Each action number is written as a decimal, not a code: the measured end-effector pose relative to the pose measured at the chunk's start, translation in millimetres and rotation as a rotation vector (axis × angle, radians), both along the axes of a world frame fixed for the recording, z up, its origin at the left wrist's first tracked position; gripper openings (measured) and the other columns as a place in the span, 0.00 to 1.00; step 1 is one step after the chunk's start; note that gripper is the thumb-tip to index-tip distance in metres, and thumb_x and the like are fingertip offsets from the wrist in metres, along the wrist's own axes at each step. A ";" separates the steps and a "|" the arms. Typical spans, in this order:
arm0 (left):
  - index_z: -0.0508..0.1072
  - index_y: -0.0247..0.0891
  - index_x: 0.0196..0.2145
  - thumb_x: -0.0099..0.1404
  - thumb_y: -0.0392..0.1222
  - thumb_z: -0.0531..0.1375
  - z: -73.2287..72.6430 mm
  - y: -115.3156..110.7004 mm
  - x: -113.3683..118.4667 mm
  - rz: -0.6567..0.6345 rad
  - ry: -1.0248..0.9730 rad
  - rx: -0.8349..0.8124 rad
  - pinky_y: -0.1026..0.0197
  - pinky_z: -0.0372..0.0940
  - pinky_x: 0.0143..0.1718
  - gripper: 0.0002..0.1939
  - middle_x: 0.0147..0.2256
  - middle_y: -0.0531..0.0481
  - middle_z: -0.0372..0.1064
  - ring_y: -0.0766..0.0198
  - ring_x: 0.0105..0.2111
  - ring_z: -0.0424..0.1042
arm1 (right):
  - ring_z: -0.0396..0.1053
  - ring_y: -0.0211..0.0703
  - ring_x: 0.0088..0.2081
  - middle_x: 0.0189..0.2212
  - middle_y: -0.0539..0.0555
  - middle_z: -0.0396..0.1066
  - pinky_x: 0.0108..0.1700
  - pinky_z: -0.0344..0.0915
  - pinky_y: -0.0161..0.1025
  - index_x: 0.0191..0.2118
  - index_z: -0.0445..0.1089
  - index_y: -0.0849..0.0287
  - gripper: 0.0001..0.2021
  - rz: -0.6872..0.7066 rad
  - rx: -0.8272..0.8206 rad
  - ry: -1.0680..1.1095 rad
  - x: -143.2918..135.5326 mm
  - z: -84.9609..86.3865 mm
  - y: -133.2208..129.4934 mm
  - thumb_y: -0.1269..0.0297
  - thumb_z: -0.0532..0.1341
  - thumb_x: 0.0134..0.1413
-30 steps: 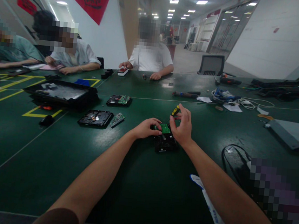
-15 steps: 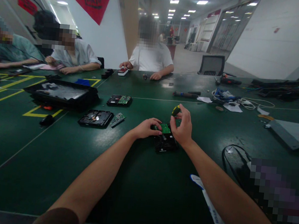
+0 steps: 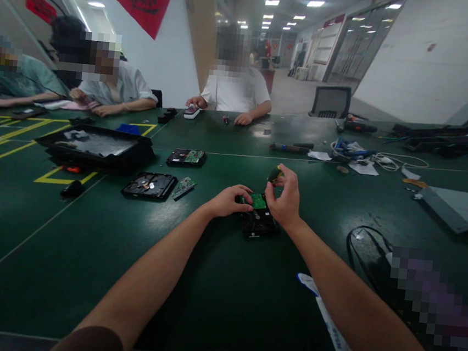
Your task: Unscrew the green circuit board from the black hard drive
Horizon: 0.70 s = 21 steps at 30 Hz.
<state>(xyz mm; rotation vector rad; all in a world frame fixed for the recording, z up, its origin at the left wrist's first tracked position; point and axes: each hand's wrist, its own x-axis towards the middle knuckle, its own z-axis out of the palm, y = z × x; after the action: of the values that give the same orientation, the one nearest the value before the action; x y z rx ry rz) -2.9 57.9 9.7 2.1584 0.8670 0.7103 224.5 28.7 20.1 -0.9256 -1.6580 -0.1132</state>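
A black hard drive with a green circuit board on it lies on the dark green table in front of me. My left hand grips its left edge, thumb and fingers at the board's side. In my right hand is a screwdriver with a green and yellow handle, held upright over the drive's right side. The fingers hide its tip. To the left lie an opened hard drive, a loose circuit board and another drive.
At left stands a black tray. Across the table a person in white sits, with two more people at far left. Tools, cables and a grey metal box lie at right; a white-and-blue strip lies near my right forearm.
The screwdriver handle has turned slightly in my right fingers, showing less yellow. The whole view has shifted a little; my left hand and the drive stay together.
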 end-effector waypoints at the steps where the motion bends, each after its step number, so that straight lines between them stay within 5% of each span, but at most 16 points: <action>1: 0.81 0.43 0.40 0.60 0.48 0.72 -0.4 0.2 0.0 0.003 0.001 0.003 0.47 0.62 0.63 0.12 0.58 0.46 0.70 0.53 0.56 0.72 | 0.73 0.50 0.45 0.60 0.62 0.61 0.44 0.78 0.51 0.71 0.51 0.49 0.34 -0.006 0.000 0.008 -0.2 0.2 -0.2 0.68 0.61 0.63; 21: 0.81 0.43 0.40 0.60 0.46 0.72 0.8 -0.4 -0.1 -0.011 -0.005 0.014 0.47 0.62 0.63 0.11 0.57 0.45 0.70 0.54 0.57 0.72 | 0.72 0.49 0.47 0.59 0.61 0.60 0.45 0.79 0.50 0.74 0.48 0.44 0.37 0.011 -0.015 -0.004 -1.4 3.4 -3.3 0.68 0.62 0.64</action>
<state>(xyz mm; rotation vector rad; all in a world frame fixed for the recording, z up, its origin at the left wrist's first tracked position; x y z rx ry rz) -3.0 57.5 10.5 2.1717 0.8493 0.7180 223.1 25.4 23.5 -0.9283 -1.6692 -0.0951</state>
